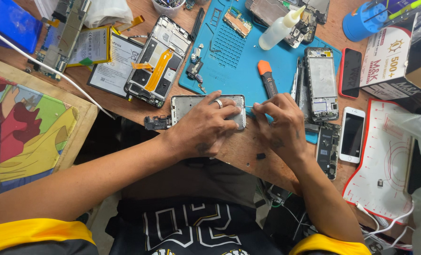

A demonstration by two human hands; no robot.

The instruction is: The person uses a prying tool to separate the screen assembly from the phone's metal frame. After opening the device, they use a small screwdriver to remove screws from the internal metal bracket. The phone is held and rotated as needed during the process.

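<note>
Pinned flat under the left hand (pixel 205 126), the silver phone frame (pixel 184 103) lies at the wooden bench (pixel 248 148) edge; the right hand (pixel 282 123) pinches a thin tool at its right side. Excess prying force could likely bend the frame or make the tool slip.

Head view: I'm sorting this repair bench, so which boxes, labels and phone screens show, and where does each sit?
Cardboard box: far right, white and red, printed sides.
Battery: upper left, flat, with a white label and yellow edge.
White phone: right of the right hand, dark screen.
Red-edged phone: beside the box, dark screen.
Phone frame: under the left hand, silver, no lit screen.
</note>
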